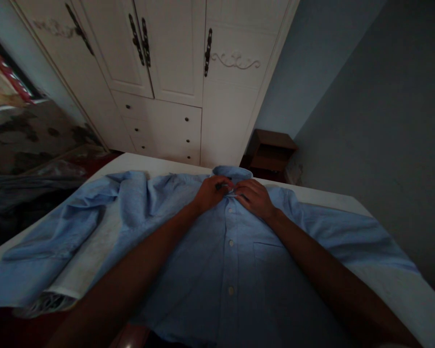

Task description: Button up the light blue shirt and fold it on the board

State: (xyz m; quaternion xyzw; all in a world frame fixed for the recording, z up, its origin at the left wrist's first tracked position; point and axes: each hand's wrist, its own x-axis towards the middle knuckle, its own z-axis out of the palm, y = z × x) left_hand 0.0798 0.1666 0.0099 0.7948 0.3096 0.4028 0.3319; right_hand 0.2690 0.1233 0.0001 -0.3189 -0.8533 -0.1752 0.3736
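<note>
A light blue button-up shirt (199,251) lies front side up with its sleeves spread out to both sides. Its collar (232,171) points away from me. Just below the collar, my left hand (212,193) pinches the shirt's front edge from the left. A small dark item shows at those fingers, too unclear to name. From the right, my right hand (255,197) closes its fingers on the same spot, nearly touching the left. Exactly what lies between the fingertips is hidden. Down the front run white buttons, and a chest pocket (268,251) sits on the right.
The shirt rests on a white table (333,200), with both sleeves reaching toward its sides. Behind stands a cream wardrobe (174,53) with dark handles and several drawers. A brown nightstand (273,150) is near the grey wall. Dark cloth (21,200) lies at the left.
</note>
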